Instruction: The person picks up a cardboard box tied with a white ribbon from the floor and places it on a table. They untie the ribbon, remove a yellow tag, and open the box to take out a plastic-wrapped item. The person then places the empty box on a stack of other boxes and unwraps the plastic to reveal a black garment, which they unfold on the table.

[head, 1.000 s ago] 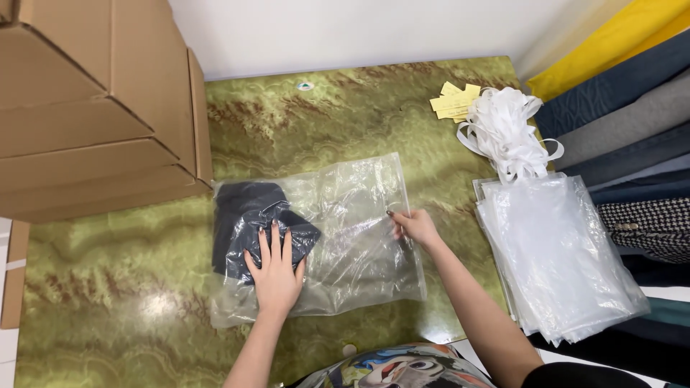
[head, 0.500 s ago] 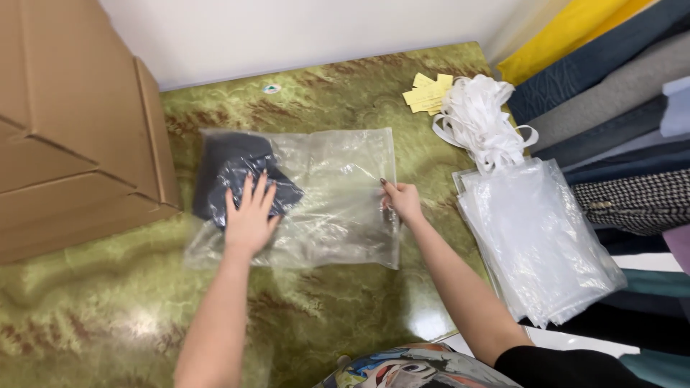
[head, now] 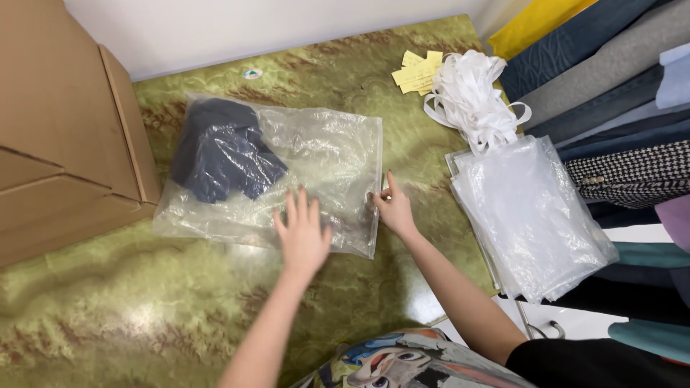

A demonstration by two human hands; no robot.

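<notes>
- A clear plastic bag (head: 287, 179) lies flat on the green marbled table (head: 108, 316), with a dark navy folded garment (head: 223, 158) inside it, pushed toward the bag's left end.
- The left hand (head: 302, 233) rests palm down, fingers spread, on the near edge of the bag; it presses the film and grips nothing.
- The right hand (head: 394, 208) pinches the bag's right edge, which looks like the open mouth, between thumb and fingertips.
- The step in hand looks like flattening the bag and closing its mouth.
- By my judgement the next move calls for keeping the film pinned flat while the right edge is folded or sealed evenly.
- Just left of the bag stand cardboard boxes (head: 57, 129).
- To the right lies a stack of empty clear bags (head: 532, 215), with a bundle of white ribbon (head: 474, 93) and yellow paper tags (head: 417, 70) beyond it.
- Folded fabrics (head: 611, 79) line the far right.
</notes>
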